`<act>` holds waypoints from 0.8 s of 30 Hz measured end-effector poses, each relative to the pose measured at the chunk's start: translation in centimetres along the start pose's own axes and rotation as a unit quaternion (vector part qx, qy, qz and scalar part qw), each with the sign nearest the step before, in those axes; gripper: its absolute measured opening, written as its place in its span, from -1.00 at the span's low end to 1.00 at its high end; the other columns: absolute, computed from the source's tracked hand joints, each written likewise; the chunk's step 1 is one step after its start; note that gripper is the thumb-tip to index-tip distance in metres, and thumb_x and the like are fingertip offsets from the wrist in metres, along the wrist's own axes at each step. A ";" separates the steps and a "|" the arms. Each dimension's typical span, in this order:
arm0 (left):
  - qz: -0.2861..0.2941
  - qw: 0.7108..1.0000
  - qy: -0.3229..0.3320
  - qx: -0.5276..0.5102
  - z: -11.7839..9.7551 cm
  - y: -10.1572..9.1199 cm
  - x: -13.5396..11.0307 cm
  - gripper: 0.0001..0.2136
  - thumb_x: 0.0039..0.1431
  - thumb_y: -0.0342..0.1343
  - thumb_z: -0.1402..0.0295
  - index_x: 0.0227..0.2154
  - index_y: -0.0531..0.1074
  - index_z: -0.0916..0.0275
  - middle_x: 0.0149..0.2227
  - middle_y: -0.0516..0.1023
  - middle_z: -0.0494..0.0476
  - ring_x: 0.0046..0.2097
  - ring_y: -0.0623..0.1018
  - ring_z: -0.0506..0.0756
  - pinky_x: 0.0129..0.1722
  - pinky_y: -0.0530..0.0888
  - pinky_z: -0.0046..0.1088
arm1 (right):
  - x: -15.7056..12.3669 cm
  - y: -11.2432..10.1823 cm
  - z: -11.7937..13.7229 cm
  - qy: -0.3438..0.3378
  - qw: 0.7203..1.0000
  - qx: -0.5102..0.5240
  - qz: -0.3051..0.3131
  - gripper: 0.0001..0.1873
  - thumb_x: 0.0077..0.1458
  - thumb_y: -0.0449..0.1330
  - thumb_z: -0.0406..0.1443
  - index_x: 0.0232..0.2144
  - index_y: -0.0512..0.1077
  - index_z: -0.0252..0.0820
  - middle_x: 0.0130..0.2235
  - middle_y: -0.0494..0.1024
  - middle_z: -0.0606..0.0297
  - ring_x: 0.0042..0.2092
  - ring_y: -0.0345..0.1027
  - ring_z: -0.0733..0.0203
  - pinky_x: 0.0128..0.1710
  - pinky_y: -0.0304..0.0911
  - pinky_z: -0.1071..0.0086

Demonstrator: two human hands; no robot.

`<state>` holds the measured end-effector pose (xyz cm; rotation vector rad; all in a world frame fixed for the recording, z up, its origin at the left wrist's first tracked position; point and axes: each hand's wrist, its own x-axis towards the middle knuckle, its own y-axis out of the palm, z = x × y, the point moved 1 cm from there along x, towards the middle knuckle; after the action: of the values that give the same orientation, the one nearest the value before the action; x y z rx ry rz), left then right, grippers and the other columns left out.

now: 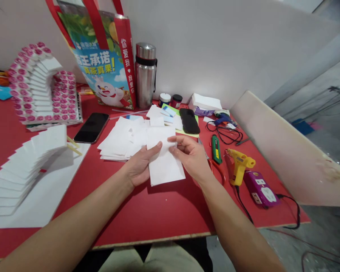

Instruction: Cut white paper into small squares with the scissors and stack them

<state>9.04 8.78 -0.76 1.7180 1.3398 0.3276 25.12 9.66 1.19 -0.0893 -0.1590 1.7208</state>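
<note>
A small stack of white paper sheets [166, 166] is held up over the front middle of the red table. My left hand [141, 166] grips its left side, thumb on top and fingers underneath. At the upper right of the sheets, my right hand [189, 153] pinches the edge between thumb and forefinger. Just behind lies a spread pile of white paper [119, 139]. Right of my right hand are orange-handled scissors [221, 173], partly hidden, and a green utility knife [216, 149].
A yellow glue gun [239, 166] and purple power box [260, 189] with cables lie at right. Two phones [91, 127] [189, 121], a steel flask [146, 79] and a printed bag [102, 60] stand behind. Folded white paper steps [25, 166] and a pink-and-white model [45, 88] occupy the left.
</note>
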 end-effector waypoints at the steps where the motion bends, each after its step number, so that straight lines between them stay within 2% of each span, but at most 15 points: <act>1: -0.003 1.000 0.000 0.003 0.0 0.0 0.0 -0.67 0.32 0.19 0.43 0.10 0.46 0.44 -0.09 0.68 0.43 -0.11 0.71 0.26 0.05 0.61 -0.16 | 0.0 0.0 -0.1 -0.003 1.000 -0.009 0.001 -0.73 0.09 0.30 -0.24 -0.12 0.52 -0.11 -0.48 0.37 0.42 -0.46 0.25 0.30 -0.46 0.21 0.39; 7: -0.021 1.000 -0.013 0.000 0.3 0.0 0.1 -0.66 0.35 0.15 0.41 0.13 0.42 0.47 -0.06 0.66 0.46 -0.09 0.71 0.26 0.07 0.60 -0.14 | 0.0 0.1 -0.5 -0.014 0.999 -0.042 0.009 -0.74 0.11 0.27 -0.25 -0.11 0.52 -0.11 -0.51 0.29 0.45 -0.49 0.18 0.32 -0.48 0.16 0.39; 9: -0.032 0.999 -0.014 0.001 0.1 0.1 0.1 -0.64 0.38 0.11 0.41 0.16 0.40 0.49 -0.03 0.65 0.48 -0.05 0.69 0.27 0.11 0.57 -0.11 | 0.0 0.0 -0.4 -0.023 0.998 -0.052 0.011 -0.73 0.12 0.28 -0.24 -0.10 0.53 -0.11 -0.49 0.33 0.43 -0.48 0.21 0.32 -0.47 0.19 0.39; 11: -0.030 0.999 -0.020 0.004 -0.6 0.1 0.0 -0.61 0.40 0.06 0.39 0.20 0.37 0.51 0.01 0.63 0.51 0.01 0.67 0.30 0.16 0.52 -0.06 | 0.0 -0.3 -0.1 -0.052 0.997 -0.062 -0.001 -0.68 0.14 0.29 -0.21 -0.04 0.53 -0.09 -0.39 0.45 0.38 -0.47 0.26 0.34 -0.47 0.23 0.39; 13: -0.001 1.000 -0.030 -0.002 -1.9 0.0 -0.2 -0.56 0.44 -0.02 0.32 0.26 0.33 0.49 0.07 0.60 0.50 0.09 0.62 0.34 0.21 0.47 0.00 | 0.1 -1.0 0.3 -0.092 0.993 -0.067 -0.040 -0.65 0.17 0.28 -0.18 0.01 0.52 -0.04 -0.24 0.54 0.32 -0.46 0.30 0.36 -0.45 0.29 0.38; 14: 0.027 0.999 -0.030 -0.012 -2.7 -0.1 -0.3 -0.53 0.45 -0.05 0.27 0.30 0.30 0.42 0.13 0.58 0.46 0.14 0.58 0.35 0.22 0.45 0.05 | 0.1 -1.5 0.5 -0.108 0.989 -0.071 -0.069 -0.66 0.18 0.27 -0.18 0.01 0.52 -0.03 -0.20 0.56 0.31 -0.47 0.32 0.36 -0.44 0.32 0.37; 15: 0.055 0.998 -0.008 -0.028 -3.6 -0.3 -0.4 -0.52 0.47 -0.09 0.26 0.35 0.24 0.31 0.18 0.55 0.37 0.20 0.54 0.34 0.25 0.42 0.05 | 0.3 -2.0 0.6 -0.118 0.985 -0.080 -0.096 -0.69 0.19 0.25 -0.19 -0.01 0.53 -0.04 -0.20 0.58 0.31 -0.47 0.32 0.36 -0.43 0.34 0.36; 17: 0.077 0.994 0.052 -0.057 -5.3 -0.8 -0.6 -0.53 0.50 -0.16 0.28 0.40 0.18 0.18 0.19 0.56 0.22 0.25 0.50 0.24 0.27 0.42 -0.05 | 0.5 -2.8 0.7 -0.132 0.977 -0.113 -0.126 -0.78 0.18 0.23 -0.28 -0.12 0.57 -0.09 -0.26 0.59 0.31 -0.43 0.36 0.32 -0.37 0.36 0.34; 18: 0.080 0.992 0.072 -0.062 -5.9 -1.1 -0.6 -0.53 0.51 -0.20 0.28 0.41 0.15 0.16 0.19 0.56 0.19 0.26 0.49 0.20 0.27 0.41 -0.09 | 0.6 -3.1 0.7 -0.142 0.974 -0.131 -0.120 -0.80 0.16 0.20 -0.33 -0.18 0.58 -0.12 -0.26 0.59 0.29 -0.39 0.39 0.29 -0.33 0.36 0.33; 20: 0.071 0.992 0.087 -0.060 -6.6 -1.6 -0.6 -0.52 0.52 -0.23 0.27 0.42 0.11 0.14 0.18 0.57 0.18 0.28 0.47 0.18 0.29 0.38 -0.10 | 0.8 -3.3 0.6 -0.173 0.969 -0.170 -0.054 -0.74 0.10 0.14 -0.45 -0.25 0.58 -0.13 -0.19 0.60 0.24 -0.24 0.46 0.21 -0.26 0.36 0.31; 22: 0.061 0.993 0.091 -0.054 -6.7 -1.8 -0.4 -0.51 0.51 -0.22 0.26 0.43 0.09 0.13 0.20 0.55 0.20 0.31 0.43 0.20 0.33 0.31 -0.05 | 0.7 -3.0 0.5 -0.206 0.957 -0.204 0.026 -0.65 0.05 0.09 -0.51 -0.23 0.58 -0.11 -0.06 0.59 0.21 -0.04 0.46 0.12 -0.18 0.35 0.27; 24: 0.058 0.992 0.095 -0.053 -6.5 -1.9 -0.3 -0.51 0.51 -0.20 0.26 0.43 0.09 0.14 0.23 0.52 0.22 0.34 0.39 0.23 0.36 0.24 0.00 | 0.6 -2.5 0.3 -0.213 0.947 -0.236 0.054 -0.65 0.07 0.13 -0.49 -0.14 0.55 -0.10 0.03 0.57 0.18 0.08 0.42 0.04 -0.08 0.35 0.20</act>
<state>3.32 11.70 1.48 1.7116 1.3345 0.6312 27.43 10.61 1.94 -0.0768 -0.9016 1.7598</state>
